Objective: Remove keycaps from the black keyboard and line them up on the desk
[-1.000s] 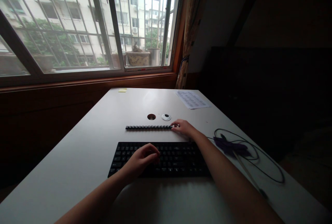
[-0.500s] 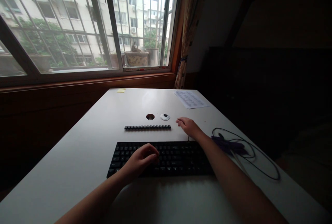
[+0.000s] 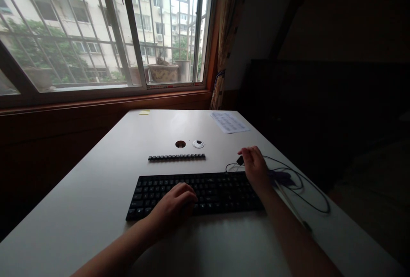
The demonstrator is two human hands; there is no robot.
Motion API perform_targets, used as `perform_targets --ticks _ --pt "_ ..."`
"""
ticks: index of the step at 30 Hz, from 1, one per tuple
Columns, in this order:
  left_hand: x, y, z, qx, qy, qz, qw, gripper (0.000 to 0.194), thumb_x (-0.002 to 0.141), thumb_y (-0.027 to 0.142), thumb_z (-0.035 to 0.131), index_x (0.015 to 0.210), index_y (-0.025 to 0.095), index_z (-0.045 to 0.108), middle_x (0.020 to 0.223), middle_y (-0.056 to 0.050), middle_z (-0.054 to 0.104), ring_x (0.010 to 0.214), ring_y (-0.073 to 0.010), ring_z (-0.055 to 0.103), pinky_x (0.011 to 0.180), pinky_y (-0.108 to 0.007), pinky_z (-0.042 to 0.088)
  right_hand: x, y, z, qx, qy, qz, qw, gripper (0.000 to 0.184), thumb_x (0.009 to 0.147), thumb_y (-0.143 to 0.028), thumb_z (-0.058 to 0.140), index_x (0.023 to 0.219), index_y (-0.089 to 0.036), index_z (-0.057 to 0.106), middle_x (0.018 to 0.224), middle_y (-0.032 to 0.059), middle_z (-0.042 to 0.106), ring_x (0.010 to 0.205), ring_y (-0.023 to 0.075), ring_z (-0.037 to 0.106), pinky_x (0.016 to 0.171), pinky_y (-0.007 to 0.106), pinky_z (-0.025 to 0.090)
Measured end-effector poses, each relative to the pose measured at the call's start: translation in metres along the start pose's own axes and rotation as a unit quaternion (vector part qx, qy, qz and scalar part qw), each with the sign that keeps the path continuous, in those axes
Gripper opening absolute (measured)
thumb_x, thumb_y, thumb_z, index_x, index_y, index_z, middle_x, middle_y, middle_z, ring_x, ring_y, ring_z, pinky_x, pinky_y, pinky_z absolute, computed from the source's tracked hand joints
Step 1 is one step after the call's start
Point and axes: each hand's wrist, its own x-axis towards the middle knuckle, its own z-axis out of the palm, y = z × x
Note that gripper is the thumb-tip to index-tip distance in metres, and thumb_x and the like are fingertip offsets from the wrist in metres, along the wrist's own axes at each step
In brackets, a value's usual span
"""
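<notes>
A black keyboard (image 3: 221,202) lies on the white desk. My left hand (image 3: 177,202) rests over its left-middle keys with the fingers curled in; whatever is under the fingertips is hidden. Past the keyboard's far right corner is my right hand (image 3: 255,168), its thumb and fingers drawn together. Beside the thumb shows a small dark block (image 3: 240,160), and I cannot tell whether the hand touches it. A thin cable (image 3: 228,165) curves from the keyboard's back edge toward that block. Beyond the keyboard runs a straight row of black keycaps (image 3: 177,157).
Behind the keycaps are a round hole (image 3: 180,144) in the desk and a white round cover (image 3: 198,144). Printed sheets (image 3: 229,122) and a yellow sticky note (image 3: 144,112) lie near the far edge. Looped black cable (image 3: 315,198) and a purple item (image 3: 283,178) sit at right.
My right hand has moved right, from beside the end of the keycap row to above the keyboard's far right corner. My left fingers have curled lower over the keys. The view has shifted slightly.
</notes>
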Motion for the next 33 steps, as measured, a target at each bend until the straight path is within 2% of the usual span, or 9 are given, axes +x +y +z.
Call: perform_targets --ticks 3,6,9,11,14,20,27,33 --pt "0.000 0.000 -0.003 0.102 -0.032 0.030 0.994 0.025 0.091 0.022 0.054 0.115 0.023 0.063 0.118 -0.011 0.062 0.111 -0.0271 0.054 0.096 -0.043 0.045 -0.008 0.003 0.001 0.008 -0.015 0.032 0.999 0.035 0.098 -0.048 0.041 0.081 -0.022 0.057 0.079 0.0035 0.057 0.074 0.0194 0.058 0.070 0.032 0.046" --pt "0.000 -0.005 -0.009 0.180 -0.051 0.029 0.982 0.042 0.090 0.034 0.059 0.130 0.026 0.055 0.139 -0.011 0.051 0.132 -0.0326 0.040 0.109 -0.052 0.034 -0.015 0.009 0.007 0.015 -0.038 0.057 0.998 0.037 0.096 -0.053 0.042 0.081 -0.022 0.056 0.077 0.0031 0.061 0.067 0.0185 0.059 0.066 0.031 0.046" --pt "-0.002 -0.015 -0.013 0.224 -0.074 0.023 0.972 0.059 0.087 0.041 0.062 0.141 0.028 0.044 0.151 -0.011 0.039 0.140 -0.0347 0.031 0.115 -0.058 0.021 -0.019 0.010 0.011 0.008 -0.057 0.061 0.996 0.040 0.095 -0.057 0.041 0.081 -0.022 0.056 0.071 0.0024 0.062 0.062 0.0184 0.058 0.064 0.030 0.045" --pt "-0.003 -0.021 -0.014 0.235 -0.082 0.016 0.968 0.064 0.087 0.045 0.062 0.144 0.029 0.040 0.154 -0.010 0.035 0.142 -0.0348 0.028 0.116 -0.059 0.018 -0.021 0.009 0.012 -0.002 -0.076 0.057 0.995 0.039 0.095 -0.057 0.041 0.082 -0.023 0.056 0.063 0.0003 0.058 0.059 0.0182 0.057 0.062 0.029 0.044" --pt "-0.004 -0.027 -0.013 0.237 -0.091 0.006 0.967 0.068 0.086 0.051 0.061 0.146 0.030 0.037 0.155 -0.010 0.033 0.142 -0.0352 0.028 0.116 -0.059 0.019 -0.024 0.006 0.012 -0.010 -0.105 0.044 0.993 0.036 0.095 -0.054 0.042 0.085 -0.023 0.056 0.059 -0.0011 0.057 0.057 0.0175 0.057 0.061 0.028 0.044" --pt "-0.006 -0.030 -0.009 0.255 -0.093 0.011 0.962 0.071 0.084 0.054 0.061 0.146 0.030 0.037 0.153 -0.010 0.036 0.136 -0.0354 0.037 0.114 -0.058 0.025 -0.027 0.010 0.013 -0.023 -0.129 0.009 0.991 0.033 0.095 -0.050 0.044 0.088 -0.021 0.058 0.073 0.0028 0.065 0.066 0.0183 0.061 0.064 0.028 0.044" --pt "-0.007 -0.030 -0.009 0.314 -0.088 0.023 0.945 0.068 0.085 0.054 0.060 0.145 0.029 0.039 0.151 -0.009 0.040 0.133 -0.0329 0.041 0.110 -0.056 0.035 -0.024 0.024 0.010 0.025 -0.127 0.094 0.987 0.036 0.095 -0.052 0.042 0.086 -0.021 0.057 0.056 -0.0028 0.057 0.049 0.0154 0.057 0.054 0.026 0.044" --pt "-0.006 -0.027 -0.010 0.313 -0.093 0.020 0.945 0.067 0.086 0.052 0.060 0.145 0.029 0.039 0.151 -0.009 0.040 0.133 -0.0332 0.041 0.109 -0.056 0.036 -0.025 0.026 0.011 0.074 -0.130 0.139 0.979 0.038 0.093 -0.055 0.042 0.087 -0.021 0.057 0.053 -0.0035 0.055 0.043 0.0147 0.054 0.046 0.025 0.042"
